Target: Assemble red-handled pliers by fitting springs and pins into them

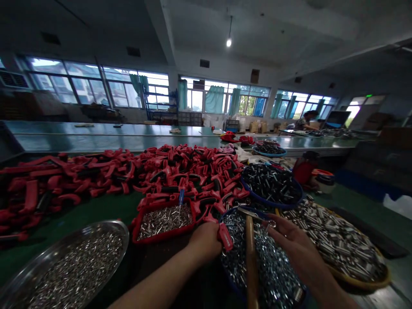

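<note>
My left hand is closed around a red plastic handle part with pale lettering, at the left rim of a blue basin. My right hand is above the same basin, its thumb and fingers pinching a small shiny metal piece, maybe a ring or spring. Heaped in the blue basin are small silvery metal parts. A hammer with a wooden handle lies over them, its head near the far rim. Left of my left hand, a red tray holds small metal pins and a blue-handled tool.
A large pile of red and black handles spreads across the table. A steel bowl of small pins stands front left. To the right are a basin of black parts and a yellow-rimmed basket of metal tubes. A person sits far off.
</note>
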Motion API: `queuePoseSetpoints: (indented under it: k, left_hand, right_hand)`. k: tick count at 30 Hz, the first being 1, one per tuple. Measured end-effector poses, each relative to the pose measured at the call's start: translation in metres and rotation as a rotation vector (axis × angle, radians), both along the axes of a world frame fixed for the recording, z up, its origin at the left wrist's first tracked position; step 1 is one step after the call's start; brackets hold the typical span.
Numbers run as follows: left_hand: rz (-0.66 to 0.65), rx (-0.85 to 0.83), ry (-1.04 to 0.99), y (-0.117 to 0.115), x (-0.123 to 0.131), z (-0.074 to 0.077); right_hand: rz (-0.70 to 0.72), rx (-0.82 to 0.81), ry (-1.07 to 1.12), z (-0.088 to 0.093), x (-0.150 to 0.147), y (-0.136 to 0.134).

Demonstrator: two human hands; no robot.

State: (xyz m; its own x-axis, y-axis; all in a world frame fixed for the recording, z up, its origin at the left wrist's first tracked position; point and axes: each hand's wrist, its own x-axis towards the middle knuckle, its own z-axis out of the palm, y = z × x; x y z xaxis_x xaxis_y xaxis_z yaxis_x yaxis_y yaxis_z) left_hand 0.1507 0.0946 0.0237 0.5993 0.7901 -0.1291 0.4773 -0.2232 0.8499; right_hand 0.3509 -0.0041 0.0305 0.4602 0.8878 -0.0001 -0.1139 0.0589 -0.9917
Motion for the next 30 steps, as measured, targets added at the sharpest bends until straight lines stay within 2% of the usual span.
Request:
queuePoseSetpoints:
  k: [3,6,11,13,16,19,23,27,30]
  left_hand:
    - [-0.085,0.172,0.175,0.004,0.026,0.002]
    - [-0.157,0.258,0.281,0.003,0.041,-0.001]
    - [-0.107,0.346,0.350,0.016,0.044,-0.005]
    - [-0.104,0.346,0.353,0.024,0.043,-0.005]
    - [-0.164,0.325,0.339,0.028,0.046,-0.005]
    - [-0.197,0.315,0.355,0.023,0.052,-0.005]
    - [-0.172,0.295,0.372,0.015,0.056,-0.005]
    - [-0.105,0.236,0.262,0.013,0.050,-0.004]
    - [-0.076,0.130,0.121,0.006,0.039,-0.002]
  right_hand:
    - [-0.060,0.033,-0.029,-0.009,-0.004,-0.001]
    - [-0.065,0.042,0.031,-0.015,-0.004,-0.004]
    - [-0.090,-0.034,0.079,-0.023,0.006,-0.010]
    - [-0.088,-0.048,0.068,-0.024,0.008,-0.011]
    - [-0.084,-0.057,0.047,-0.025,0.007,-0.010]
    - [-0.075,-0.077,0.059,-0.025,0.006,-0.009]
    - [-0.064,-0.082,0.095,-0.025,0.007,-0.010]
    - [-0.049,-0.036,0.052,-0.026,0.006,-0.011]
    - [0.030,-0.011,0.038,-0.024,-0.006,-0.009]
